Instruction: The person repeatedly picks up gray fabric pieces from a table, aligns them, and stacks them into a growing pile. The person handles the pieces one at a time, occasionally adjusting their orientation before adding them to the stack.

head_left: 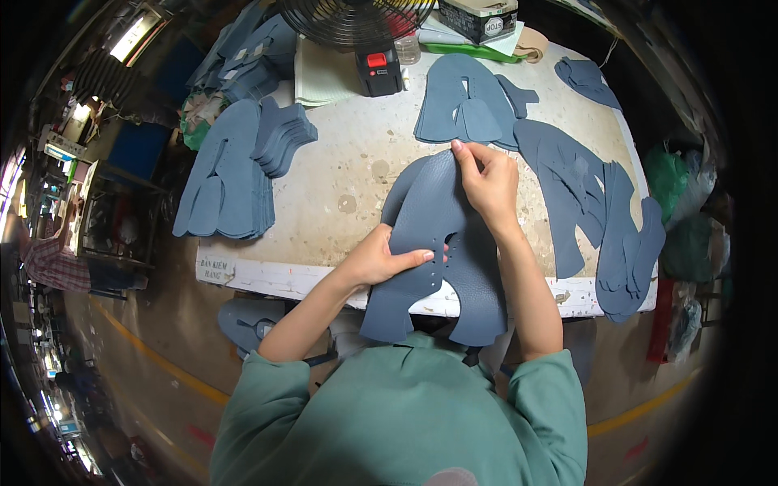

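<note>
A large blue-grey leather shoe-upper piece (429,202) is held up in front of me over the table's near edge, its two legs hanging downward. My left hand (383,255) grips it from the left side, thumb on its face beside the punched holes, some fingers hidden behind it. At its top tip, my right hand (488,174) pinches it between thumb and fingers. Another blue-grey curved piece (399,188) shows behind its left edge; whether I hold that too, I cannot tell. Just beyond my right fingertips lies a pile of similar cut pieces (460,89).
On the worn white table (324,174), a neat stack of uppers (220,186) stands at left. Loose blue-grey pieces (567,186) spread along the right side. A black fan (356,20), a black-and-red battery-like box (378,71) and a carton (478,20) stand at the back.
</note>
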The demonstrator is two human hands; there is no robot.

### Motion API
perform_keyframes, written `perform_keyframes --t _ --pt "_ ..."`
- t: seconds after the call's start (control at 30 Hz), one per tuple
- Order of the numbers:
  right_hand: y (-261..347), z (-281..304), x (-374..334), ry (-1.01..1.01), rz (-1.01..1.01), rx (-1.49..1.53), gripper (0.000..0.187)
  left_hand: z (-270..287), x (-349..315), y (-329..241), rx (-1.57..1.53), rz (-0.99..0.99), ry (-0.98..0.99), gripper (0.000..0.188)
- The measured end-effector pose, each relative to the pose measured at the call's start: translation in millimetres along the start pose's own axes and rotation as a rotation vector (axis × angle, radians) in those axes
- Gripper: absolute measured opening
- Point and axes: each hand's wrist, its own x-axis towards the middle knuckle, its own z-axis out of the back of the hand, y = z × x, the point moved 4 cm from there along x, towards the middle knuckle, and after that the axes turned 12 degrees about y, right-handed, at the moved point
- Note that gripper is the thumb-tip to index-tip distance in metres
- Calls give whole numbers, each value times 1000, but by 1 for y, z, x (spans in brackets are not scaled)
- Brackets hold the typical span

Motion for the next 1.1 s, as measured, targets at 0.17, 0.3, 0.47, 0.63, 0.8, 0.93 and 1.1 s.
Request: perform_keyframes --t 0.17,0.3,0.47,0.63,0.8,0.93,1.1 --pt "-9 1 5 -24 -20 -31 29 -8 -23 18 80 64 -94 32" --pt "-14 2 8 -25 -44 -26 30 -19 -41 24 43 65 -32 26" --pt "-20 3 11 -43 -55 -38 31 -35 -61 35 -145 111 53 25" --pt "-30 0 13 0 -107 -55 36 -44 -79 54 -225 158 43 27" --pt "-48 -3 21 100 -152 -116 38 -50 -96 75 -184 251 83 27" --pt "-62 -3 24 200 -181 -162 33 -46 -114 98 -266 357 129 28" --pt "-57 12 23 142 -103 -304 26 -20 -140 106 33 400 -159 29"
